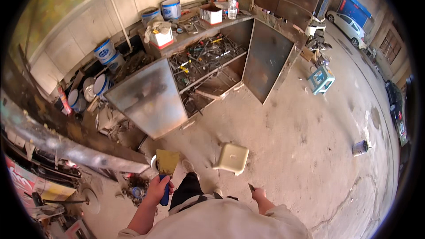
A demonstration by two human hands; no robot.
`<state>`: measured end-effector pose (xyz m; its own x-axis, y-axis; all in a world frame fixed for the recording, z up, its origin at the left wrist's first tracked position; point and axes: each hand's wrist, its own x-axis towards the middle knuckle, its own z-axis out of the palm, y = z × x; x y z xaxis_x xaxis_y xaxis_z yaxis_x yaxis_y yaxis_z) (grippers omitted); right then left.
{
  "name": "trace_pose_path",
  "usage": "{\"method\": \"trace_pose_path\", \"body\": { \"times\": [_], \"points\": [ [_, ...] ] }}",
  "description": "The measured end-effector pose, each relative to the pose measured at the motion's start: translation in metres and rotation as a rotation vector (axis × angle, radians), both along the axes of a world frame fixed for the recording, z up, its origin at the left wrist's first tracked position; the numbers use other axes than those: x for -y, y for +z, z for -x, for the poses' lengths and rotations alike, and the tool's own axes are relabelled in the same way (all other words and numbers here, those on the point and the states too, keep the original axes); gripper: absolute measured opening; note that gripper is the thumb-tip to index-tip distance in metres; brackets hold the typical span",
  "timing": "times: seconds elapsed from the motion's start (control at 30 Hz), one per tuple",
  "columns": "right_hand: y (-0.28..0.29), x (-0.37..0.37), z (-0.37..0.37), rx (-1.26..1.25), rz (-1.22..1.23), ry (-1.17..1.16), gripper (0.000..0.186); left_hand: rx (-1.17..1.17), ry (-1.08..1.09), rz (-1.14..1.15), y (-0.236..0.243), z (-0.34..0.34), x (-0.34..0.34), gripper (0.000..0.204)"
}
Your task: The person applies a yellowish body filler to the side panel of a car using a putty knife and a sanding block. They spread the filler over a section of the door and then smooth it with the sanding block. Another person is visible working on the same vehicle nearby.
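My left hand (155, 189) is closed around the blue handle of a wide putty knife (168, 161). Its blade points up and away from me and looks yellowish, with darker smears near the handle. At my right side, the fingers of my right hand (260, 194) are closed on a small dark flat piece (251, 187), whose kind is too small to tell. A low beige stool (233, 157) stands on the floor ahead, between and beyond my hands. Behind the blade, a round white rim (154, 163) partly shows.
Ahead stands a metal cabinet with its left door (148, 97) and right door (268, 59) swung outward. Jumbled tools (208, 55) fill its shelf. Paint buckets (105, 52) crowd the left. Rightward are a turquoise stool (322, 79), a fallen can (360, 148) and parked cars.
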<state>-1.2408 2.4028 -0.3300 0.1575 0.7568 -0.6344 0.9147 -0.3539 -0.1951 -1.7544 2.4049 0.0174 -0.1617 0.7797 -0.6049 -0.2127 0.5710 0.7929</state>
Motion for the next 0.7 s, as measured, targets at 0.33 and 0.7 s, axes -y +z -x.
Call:
{"method": "trace_pose_path", "body": {
  "times": [0.33,0.7],
  "points": [
    [0.081,-0.158,0.101,-0.095,0.053,-0.252,0.039,0.297,-0.165,-0.219,-0.017,0.079,-0.245,0.017],
    [0.197,-0.334,0.210,0.017,-0.625,-0.238,0.024,0.125,-0.261,-0.378,0.038,0.091,-0.480,0.011]
  ]
}}
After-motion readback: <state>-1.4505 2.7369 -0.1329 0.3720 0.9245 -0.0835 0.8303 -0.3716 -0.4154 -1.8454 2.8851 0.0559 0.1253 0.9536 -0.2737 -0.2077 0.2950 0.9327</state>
